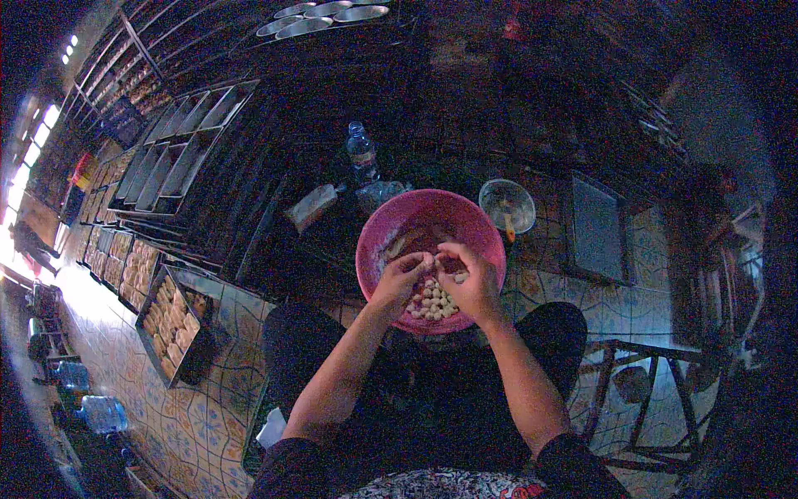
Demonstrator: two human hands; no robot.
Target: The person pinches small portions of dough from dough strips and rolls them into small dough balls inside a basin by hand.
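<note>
A pink basin (371, 218) sits in front of me between my knees. Small pale balls (432, 304), perhaps dough, are heaped against its near side. White powder or a paler lump (397, 244) shows on the basin's far left inner part. Over the basin, my left hand (402, 281) has thumb and fingers pinched together. Close beside it, my right hand (472, 287) is also closed in a pinch, its index finger curled. What lies between the fingertips is too small and dark to make out. One pale piece shows just under the right fingers.
Behind the basin stand a water bottle (362, 154) and a plastic bag (313, 207). A metal bowl (508, 202) with an orange-handled tool is at the right, near a flat tray (597, 229). Left are a tray of bread-like pieces (170, 324) and several metal moulds (179, 158).
</note>
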